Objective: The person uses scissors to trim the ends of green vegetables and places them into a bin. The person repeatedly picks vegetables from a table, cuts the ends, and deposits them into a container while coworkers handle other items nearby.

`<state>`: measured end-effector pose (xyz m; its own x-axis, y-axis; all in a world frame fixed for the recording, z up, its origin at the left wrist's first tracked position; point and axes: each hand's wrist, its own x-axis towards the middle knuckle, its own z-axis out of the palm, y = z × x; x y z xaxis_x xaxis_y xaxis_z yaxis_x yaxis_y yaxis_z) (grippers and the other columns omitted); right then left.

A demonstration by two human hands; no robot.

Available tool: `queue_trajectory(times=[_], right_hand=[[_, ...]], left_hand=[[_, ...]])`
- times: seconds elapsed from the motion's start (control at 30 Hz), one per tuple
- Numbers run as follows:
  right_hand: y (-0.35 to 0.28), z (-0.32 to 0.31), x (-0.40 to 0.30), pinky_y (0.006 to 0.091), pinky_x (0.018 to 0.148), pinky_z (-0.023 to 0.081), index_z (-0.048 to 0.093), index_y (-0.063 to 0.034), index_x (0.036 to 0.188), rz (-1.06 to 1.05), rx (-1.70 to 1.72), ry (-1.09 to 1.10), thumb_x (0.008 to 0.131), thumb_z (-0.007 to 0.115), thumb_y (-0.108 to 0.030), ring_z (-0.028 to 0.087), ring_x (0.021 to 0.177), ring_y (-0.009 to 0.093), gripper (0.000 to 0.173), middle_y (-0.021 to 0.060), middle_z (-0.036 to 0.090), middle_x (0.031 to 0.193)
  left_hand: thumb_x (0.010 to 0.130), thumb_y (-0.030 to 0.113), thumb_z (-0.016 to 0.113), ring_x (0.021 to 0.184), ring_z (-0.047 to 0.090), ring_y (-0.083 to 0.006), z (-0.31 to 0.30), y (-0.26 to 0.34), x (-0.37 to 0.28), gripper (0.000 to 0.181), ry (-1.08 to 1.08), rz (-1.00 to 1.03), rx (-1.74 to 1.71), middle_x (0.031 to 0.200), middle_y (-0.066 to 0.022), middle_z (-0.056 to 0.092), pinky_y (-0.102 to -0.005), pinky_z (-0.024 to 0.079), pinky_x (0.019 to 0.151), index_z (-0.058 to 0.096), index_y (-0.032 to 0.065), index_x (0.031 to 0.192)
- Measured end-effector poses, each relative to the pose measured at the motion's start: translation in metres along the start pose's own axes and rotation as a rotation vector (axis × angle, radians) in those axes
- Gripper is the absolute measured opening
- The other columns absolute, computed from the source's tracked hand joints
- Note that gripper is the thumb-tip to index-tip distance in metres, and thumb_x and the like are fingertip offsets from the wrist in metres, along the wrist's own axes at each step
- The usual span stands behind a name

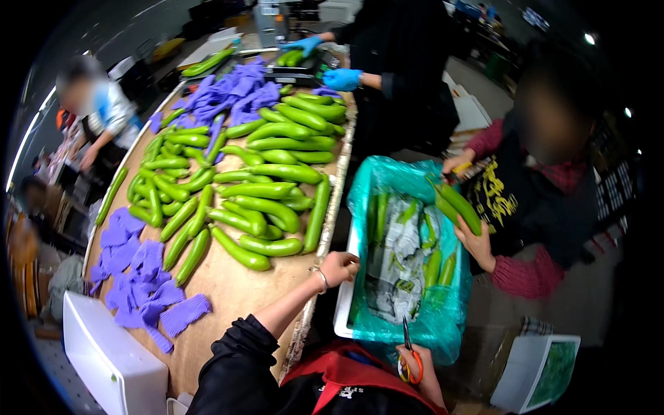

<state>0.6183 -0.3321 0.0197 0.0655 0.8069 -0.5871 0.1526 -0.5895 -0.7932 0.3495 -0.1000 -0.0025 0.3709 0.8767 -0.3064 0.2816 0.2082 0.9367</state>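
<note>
My right hand (423,371) grips scissors (405,334) with orange and yellow handles, blades pointing into a crate. This white crate (345,311) is lined with a teal plastic bag (441,332). Inside lie long green eggplants (431,270) and crumpled grey-white paper (397,249). At the crate's left rim is my left hand (338,267), a bracelet on its wrist, fingers curled. I see nothing in it, and cannot tell whether it touches the rim. Beside it, a large pile of green eggplants (270,207) covers much of the wooden table (244,306).
Purple ribbed pieces (142,290) lie on the table, with another heap (233,96) farther back. Opposite, a person's hand (477,244) holds green eggplants (456,205) over the crate. Blue-gloved hands (342,79) work at the far end. A white box (114,353) stands at lower left.
</note>
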Motion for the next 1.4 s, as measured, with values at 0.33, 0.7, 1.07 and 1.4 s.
queue_trajectory(times=[0.33,0.7,1.07,1.4], right_hand=[[0.018,-0.013,-0.013,0.0199,0.046,0.038,0.064,0.0009,0.093,0.057,0.197,0.06,0.088,0.063,-0.019,0.049,0.051,0.005,0.021,-0.0011,0.055,0.061],[0.035,-0.036,-0.02,0.0211,0.048,0.04,0.064,0.0022,0.095,0.021,0.285,0.14,0.088,0.062,-0.016,0.051,0.054,0.005,0.02,0.0003,0.057,0.064],[0.021,-0.055,-0.032,0.0217,0.049,0.041,0.062,0.0051,0.096,0.019,0.342,0.146,0.088,0.06,-0.012,0.052,0.054,0.006,0.019,0.0009,0.056,0.063],[0.038,-0.063,-0.041,0.0236,0.044,0.039,0.059,0.0076,0.095,0.091,0.455,0.2,0.089,0.057,-0.014,0.051,0.046,0.01,0.023,0.0041,0.055,0.056]], left_hand=[[0.078,0.024,0.054,0.112,0.051,-0.0306,0.098,-0.021,0.07,0.038,-0.238,0.205,1.332,0.114,-0.0131,0.056,-0.0551,0.023,0.103,0.059,0.0062,0.111],[0.076,0.026,0.059,0.126,0.04,-0.0252,0.0,0.034,-0.011,0.044,-0.14,0.327,1.386,0.13,-0.0087,0.047,-0.0583,0.025,0.103,0.059,0.0122,0.118],[0.077,0.037,0.063,0.097,0.063,-0.0298,0.089,0.023,0.148,0.094,0.115,-0.392,1.165,0.108,-0.0194,0.063,-0.0345,0.05,0.083,0.012,-0.005,0.143],[0.068,0.032,0.074,0.1,0.061,-0.0329,0.106,-0.013,0.211,0.083,0.548,-0.496,0.739,0.109,-0.021,0.061,-0.0395,0.05,0.085,0.028,0.0024,0.131]])
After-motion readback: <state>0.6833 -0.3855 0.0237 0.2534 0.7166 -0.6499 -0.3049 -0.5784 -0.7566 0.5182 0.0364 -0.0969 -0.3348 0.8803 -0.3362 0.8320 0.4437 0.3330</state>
